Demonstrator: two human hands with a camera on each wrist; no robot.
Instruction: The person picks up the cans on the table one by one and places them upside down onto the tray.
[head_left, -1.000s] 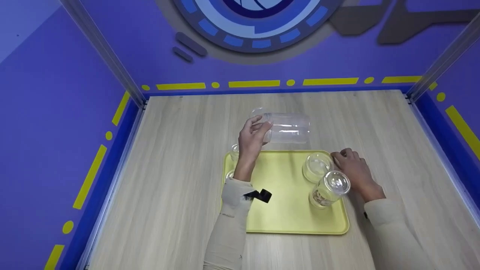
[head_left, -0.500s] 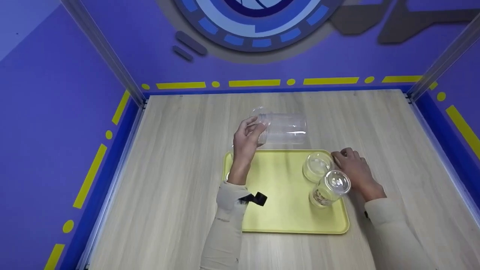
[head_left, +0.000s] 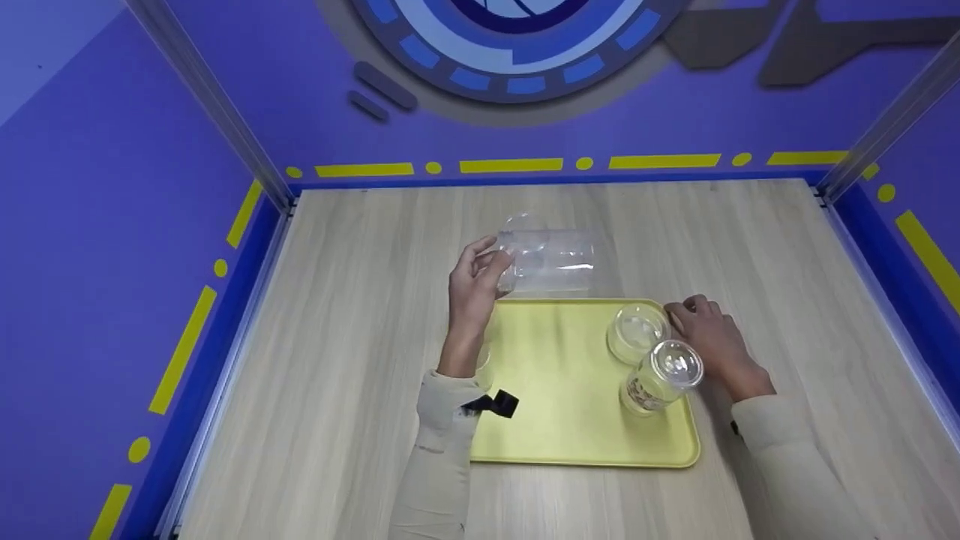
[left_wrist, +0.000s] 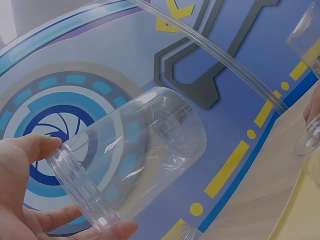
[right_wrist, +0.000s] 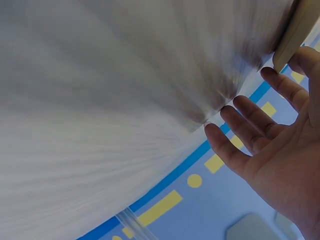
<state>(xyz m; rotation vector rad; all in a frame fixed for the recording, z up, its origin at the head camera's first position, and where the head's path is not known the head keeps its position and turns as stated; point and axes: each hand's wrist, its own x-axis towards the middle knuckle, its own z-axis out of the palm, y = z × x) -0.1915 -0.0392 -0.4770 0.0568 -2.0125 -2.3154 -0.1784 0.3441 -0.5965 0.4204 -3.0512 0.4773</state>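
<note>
My left hand point(head_left: 474, 289) grips a clear plastic jar point(head_left: 555, 259) by its threaded neck, thumb on one side and fingers on the other. The jar point(left_wrist: 140, 150) lies sideways in the air, its base pointing right in the head view. My right hand point(head_left: 709, 337) rests on the table beside the right rim of a yellow tray point(head_left: 570, 450). In the right wrist view the fingertips point(right_wrist: 212, 131) touch the tabletop and the thumb is at the tray's edge; the fingers are relaxed. Near this hand stand a wide clear jar point(head_left: 637, 334) and a taller printed clear jar point(head_left: 661, 379).
A clear round thing point(head_left: 523, 220) shows behind the held jar. Part of another clear object point(head_left: 484, 367) appears beside my left wrist on the tray's left side. Blue panels point(head_left: 112, 262) with yellow marks wall the wooden table point(head_left: 337, 337) at the back and sides.
My left hand has moved left, carrying the jar with it, and now covers more of the tray's left side. The right hand and the two jars beside it stay put.
</note>
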